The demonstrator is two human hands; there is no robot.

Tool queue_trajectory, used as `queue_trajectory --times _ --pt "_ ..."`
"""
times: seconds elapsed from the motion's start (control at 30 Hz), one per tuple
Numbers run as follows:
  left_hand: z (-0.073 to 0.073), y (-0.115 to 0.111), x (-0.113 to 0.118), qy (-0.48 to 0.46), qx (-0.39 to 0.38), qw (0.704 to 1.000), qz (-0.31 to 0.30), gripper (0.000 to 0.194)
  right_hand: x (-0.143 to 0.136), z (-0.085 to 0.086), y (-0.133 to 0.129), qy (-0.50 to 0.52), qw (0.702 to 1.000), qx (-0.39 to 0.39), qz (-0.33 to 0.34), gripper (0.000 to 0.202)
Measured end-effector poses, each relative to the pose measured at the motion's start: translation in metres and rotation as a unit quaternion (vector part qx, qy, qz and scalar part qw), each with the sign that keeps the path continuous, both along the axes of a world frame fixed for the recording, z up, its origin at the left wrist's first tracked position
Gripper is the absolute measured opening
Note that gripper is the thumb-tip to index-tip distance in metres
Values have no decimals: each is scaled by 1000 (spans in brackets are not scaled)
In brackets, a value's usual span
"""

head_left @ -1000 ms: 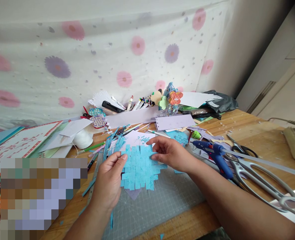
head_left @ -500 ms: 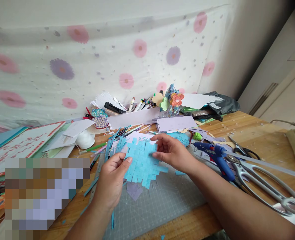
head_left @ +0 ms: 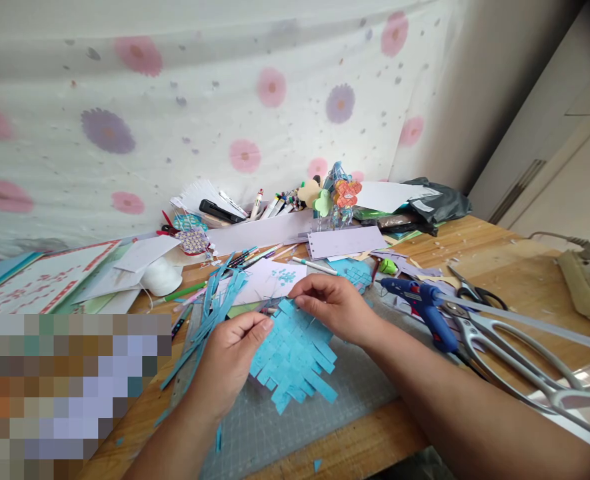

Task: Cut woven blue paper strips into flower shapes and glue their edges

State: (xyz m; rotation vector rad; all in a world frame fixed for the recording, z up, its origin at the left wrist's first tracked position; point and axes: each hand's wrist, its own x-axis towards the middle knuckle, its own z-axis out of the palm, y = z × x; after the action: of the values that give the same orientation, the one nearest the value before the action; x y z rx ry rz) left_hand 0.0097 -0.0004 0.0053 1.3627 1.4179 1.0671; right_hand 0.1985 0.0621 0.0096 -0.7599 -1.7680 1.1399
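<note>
Thumb and forefinger of the left hand [head_left: 239, 347] pinch the upper left edge of a bright blue, ragged-edged sheet of woven paper strips [head_left: 295, 357]; the right hand [head_left: 332, 307] pinches its top corner. The sheet slants over a grey, gridded cutting mat [head_left: 255, 437] (whether its lower tips touch is unclear). It looks light, fairly flexible and easily torn, so the firmer interwoven border seems a safer hold than the loose ends. Farther out: loose, narrow blue paper strips [head_left: 212, 317] at left, a blue plastic glue gun [head_left: 417, 297] at right.
</note>
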Motion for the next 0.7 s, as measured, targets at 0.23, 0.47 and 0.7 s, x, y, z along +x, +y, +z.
queue_trajectory --times 0.23,0.47,0.7 --pt "-4 1 -2 21 19 1000 12 35 4 5 -1 -43 999 7 3 11" --pt "-4 0 -5 22 22 1000 -3 33 4 4 -1 -60 998 15 26 8" --pt "8 0 -2 -97 4 995 34 35 1 -1 0 -2 998 -58 35 9"
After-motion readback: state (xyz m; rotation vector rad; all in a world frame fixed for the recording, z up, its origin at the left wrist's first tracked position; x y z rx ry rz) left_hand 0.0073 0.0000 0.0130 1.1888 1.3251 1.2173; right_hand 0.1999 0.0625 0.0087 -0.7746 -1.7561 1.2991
